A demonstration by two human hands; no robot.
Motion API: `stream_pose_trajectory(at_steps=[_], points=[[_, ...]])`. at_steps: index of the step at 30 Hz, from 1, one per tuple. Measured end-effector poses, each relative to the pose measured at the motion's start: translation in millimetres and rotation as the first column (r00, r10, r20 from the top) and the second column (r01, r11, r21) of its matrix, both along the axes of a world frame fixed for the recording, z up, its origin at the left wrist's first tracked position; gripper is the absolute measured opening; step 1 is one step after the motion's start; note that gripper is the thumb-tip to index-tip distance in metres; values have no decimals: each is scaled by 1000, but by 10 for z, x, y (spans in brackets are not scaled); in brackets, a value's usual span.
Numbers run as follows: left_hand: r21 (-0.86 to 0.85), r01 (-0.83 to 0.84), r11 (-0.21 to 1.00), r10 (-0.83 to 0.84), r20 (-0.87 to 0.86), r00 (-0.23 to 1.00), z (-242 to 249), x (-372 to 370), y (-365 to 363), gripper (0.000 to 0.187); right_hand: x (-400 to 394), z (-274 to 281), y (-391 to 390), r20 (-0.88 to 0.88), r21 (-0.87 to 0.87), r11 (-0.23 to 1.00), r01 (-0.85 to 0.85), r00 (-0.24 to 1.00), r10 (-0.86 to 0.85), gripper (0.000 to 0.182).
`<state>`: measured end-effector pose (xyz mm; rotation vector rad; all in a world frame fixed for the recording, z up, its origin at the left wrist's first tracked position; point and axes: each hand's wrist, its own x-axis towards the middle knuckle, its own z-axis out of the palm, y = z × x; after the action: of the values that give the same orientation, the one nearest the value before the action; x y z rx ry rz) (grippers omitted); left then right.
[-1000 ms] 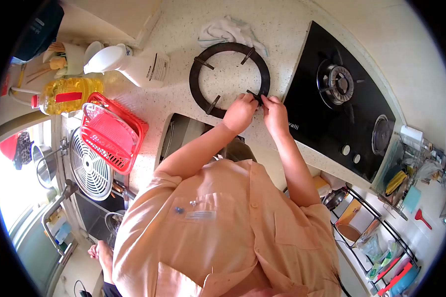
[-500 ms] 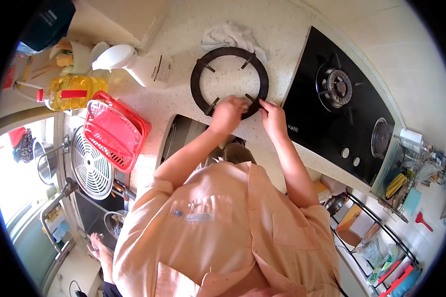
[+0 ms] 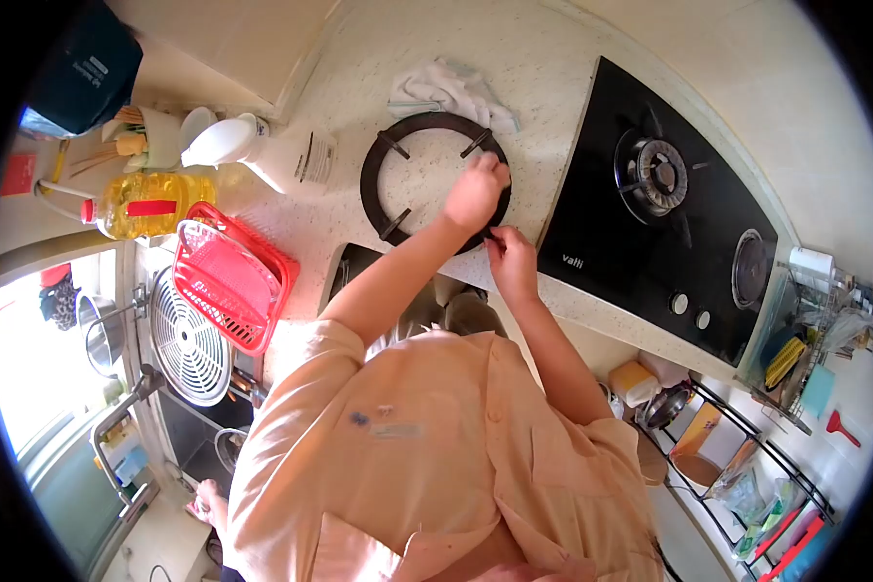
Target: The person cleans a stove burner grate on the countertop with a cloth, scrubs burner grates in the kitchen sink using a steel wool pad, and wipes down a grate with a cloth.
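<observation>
Left hand [image 3: 475, 191] has its fingers curled down over the right side of the black burner ring [image 3: 383, 160], and the right hand [image 3: 510, 260] is pinching the ring's near edge just below it. The ring lies flat on the speckled counter [image 3: 563, 87], so most of it sits off to the left of both hands, with the glass hob [image 3: 601, 247] right beside them and a rag [image 3: 446, 85] at the ring's far rim.

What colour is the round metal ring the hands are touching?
Black. The round metal stove ring on the speckled countertop shows best in the head view.

Speckled counter [image 3: 563, 78] under pan-support ring [image 3: 376, 160]
</observation>
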<state>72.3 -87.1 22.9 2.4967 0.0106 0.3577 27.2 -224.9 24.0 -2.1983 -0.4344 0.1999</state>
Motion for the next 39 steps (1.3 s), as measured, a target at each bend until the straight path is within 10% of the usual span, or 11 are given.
stream_pose_trajectory(at_steps=[5, 9, 22, 35, 39], points=[[-68, -139, 988, 135, -61, 989, -36, 61, -66, 14, 13, 38, -9, -13, 3, 999, -39, 999, 39, 10], [-11, 203, 979, -202, 32, 979, 50, -224, -39, 17, 59, 88, 49, 8, -72, 997, -41, 999, 42, 9], [400, 45, 915, -41, -20, 999, 83, 242, 144, 16, 19, 80, -3, -27, 48, 999, -5, 1000, 6, 14], [116, 20, 993, -8, -107, 994, -144, 216, 25, 17, 76, 70, 4, -97, 39, 999, -18, 995, 21, 15], [-171, 290, 942, -322, -205, 924, 89, -321, 189, 25, 76, 80, 26, -36, 25, 999, -48, 998, 49, 16]])
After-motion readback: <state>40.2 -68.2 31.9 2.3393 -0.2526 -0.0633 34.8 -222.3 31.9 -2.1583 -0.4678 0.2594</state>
